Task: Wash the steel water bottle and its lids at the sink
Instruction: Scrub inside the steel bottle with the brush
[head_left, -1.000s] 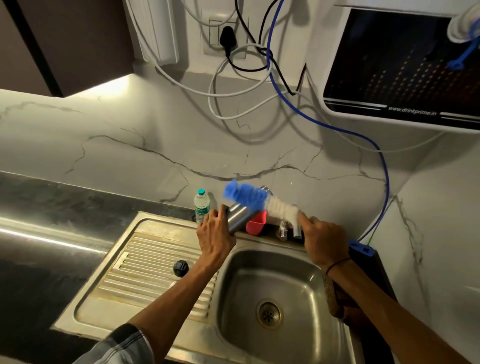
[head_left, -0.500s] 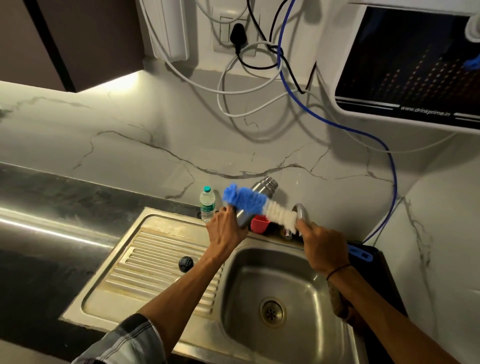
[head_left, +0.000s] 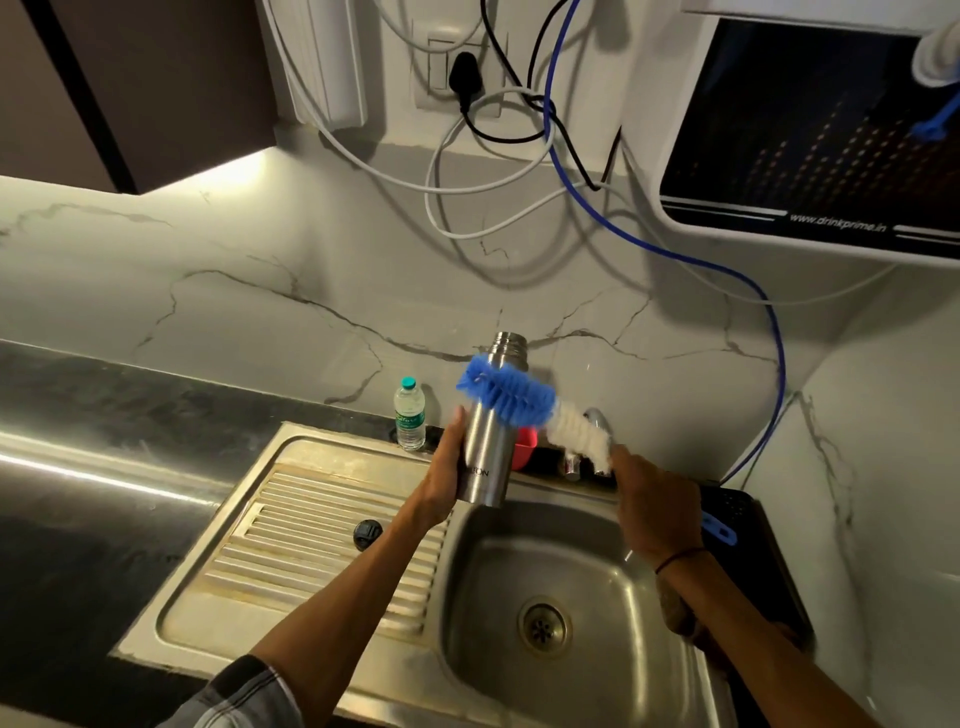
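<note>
My left hand (head_left: 444, 475) grips the steel water bottle (head_left: 485, 457) by its lower body and holds it almost upright above the left rim of the sink basin (head_left: 597, 670), its open neck pointing up. My right hand (head_left: 652, 506) is closed on the handle of a bottle brush (head_left: 511, 395). The brush's blue and white bristles lie across the outside of the bottle's upper body. A small black lid (head_left: 367, 532) rests on the ribbed drainboard (head_left: 291, 551) to the left.
A small plastic water bottle (head_left: 409, 415) stands at the drainboard's back edge. Behind the steel bottle sits a red cup (head_left: 524, 448), with the tap (head_left: 597, 420) beside it. A black tray (head_left: 748, 525) lies right of the sink. Cables hang down the wall under a water purifier (head_left: 810, 124).
The steel bottle has swung from tilted to nearly upright and risen. The brush has stayed against its upper side. The camera has come closer.
</note>
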